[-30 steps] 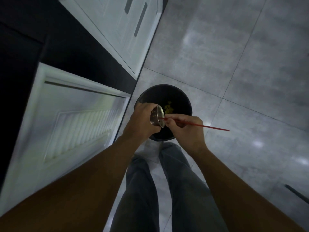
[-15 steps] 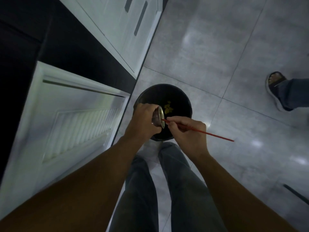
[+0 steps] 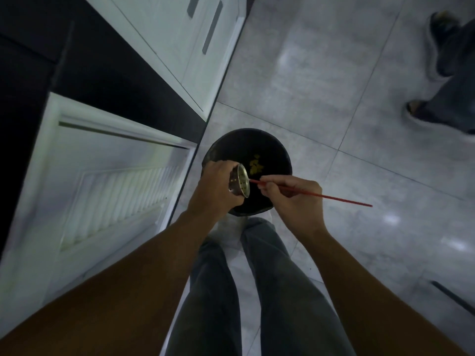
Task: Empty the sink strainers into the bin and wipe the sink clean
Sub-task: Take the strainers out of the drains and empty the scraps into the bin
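Bystander's feet [image 3: 422, 113] crossed tiles [image 3: 308, 73] beyond bin [image 3: 279, 150]

The small round perforated strainer [image 3: 240, 181] over the bin is bare metal, shiny, its rim catching a pale gleam. The round black bin [image 3: 231, 145] itself is dark and faintly glossy, plastic by the look of it, with dull yellow scraps [image 3: 255, 164] inside. The thin red stick [image 3: 347, 200], crossing the bin's near edge, is smooth, with a lacquered look. Around the bin the large grey floor tiles [image 3: 321, 86] are polished and throw back spots of light. Left of the bin, the white louvred cabinet door [image 3: 110, 196] is smooth and satin-painted. On the bin's near side, the grey trousers [image 3: 288, 291] are matt woven cloth.
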The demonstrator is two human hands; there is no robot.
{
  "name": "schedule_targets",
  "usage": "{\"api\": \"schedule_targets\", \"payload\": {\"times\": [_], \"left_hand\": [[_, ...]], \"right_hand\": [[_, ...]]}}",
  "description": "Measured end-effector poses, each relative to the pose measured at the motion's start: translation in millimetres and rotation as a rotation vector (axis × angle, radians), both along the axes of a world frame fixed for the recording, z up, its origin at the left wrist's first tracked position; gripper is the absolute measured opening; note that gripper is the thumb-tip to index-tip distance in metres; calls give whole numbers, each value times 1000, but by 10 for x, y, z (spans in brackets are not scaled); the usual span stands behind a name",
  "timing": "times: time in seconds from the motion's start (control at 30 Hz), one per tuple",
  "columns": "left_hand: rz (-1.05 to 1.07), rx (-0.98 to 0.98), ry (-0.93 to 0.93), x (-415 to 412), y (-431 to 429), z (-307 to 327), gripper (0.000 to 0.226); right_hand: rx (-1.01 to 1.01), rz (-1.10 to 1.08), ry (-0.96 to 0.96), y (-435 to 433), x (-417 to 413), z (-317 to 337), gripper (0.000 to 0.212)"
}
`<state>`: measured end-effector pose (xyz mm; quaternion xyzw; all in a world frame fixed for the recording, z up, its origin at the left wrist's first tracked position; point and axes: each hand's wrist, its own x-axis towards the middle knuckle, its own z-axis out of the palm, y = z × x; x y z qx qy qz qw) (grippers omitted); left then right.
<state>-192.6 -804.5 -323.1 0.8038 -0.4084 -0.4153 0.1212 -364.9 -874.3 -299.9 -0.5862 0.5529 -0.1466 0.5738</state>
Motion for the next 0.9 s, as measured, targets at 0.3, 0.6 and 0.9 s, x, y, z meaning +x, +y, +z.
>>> {"api": "schedule_targets", "payload": {"times": [0.3, 0.6, 0.9], "left_hand": [[-49, -52, -52, 18, -33, 19, 77], [-89, -41, -57, -40, -80, 27, 77], [-111, -24, -39, -12, -59, 9, 83]], "right_hand": [[-16, 13, 117, 69, 56, -21, 12], [-53, -1, -2, 78, -47, 40, 15], [-33, -90, 85, 72, -28, 15, 15]]}}
